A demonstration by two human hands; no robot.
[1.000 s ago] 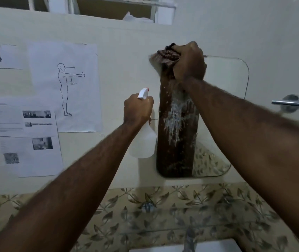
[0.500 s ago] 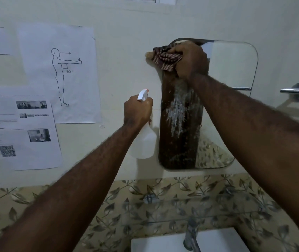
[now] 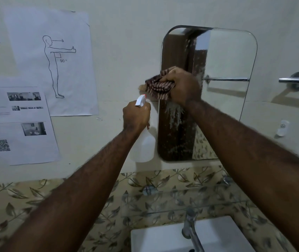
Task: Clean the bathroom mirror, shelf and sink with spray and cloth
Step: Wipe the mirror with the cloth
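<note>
A rounded rectangular wall mirror (image 3: 223,57) hangs on the pale wall in front of me, streaked with white spray foam (image 3: 174,113) down its left part. My right hand (image 3: 183,86) presses a bunched maroon-and-cream striped cloth (image 3: 156,86) against the mirror's left edge at about mid-height, fingers curled tight around the wad so that part of it spills past the frame onto the wall. I judge the cloth soft and light, best kept balled in the palm so it stays flat on the glass; the mirror itself is stiff, slick when wet, and breakable, so pressure should be even.

My left hand (image 3: 136,117) is closed around the neck of a translucent white plastic spray bottle (image 3: 142,146), just left of the mirror's lower half, nozzle up. It looks light and slightly squashy; the neck is the sure grip.

Below, a clear glass shelf (image 3: 163,202) crosses leaf-patterned tiles (image 3: 26,199) above a white ceramic sink (image 3: 156,239) with a chrome tap (image 3: 190,228). Printed paper sheets (image 3: 50,57) are stuck to the wall at left; a chrome towel rail (image 3: 297,80) sits right.
</note>
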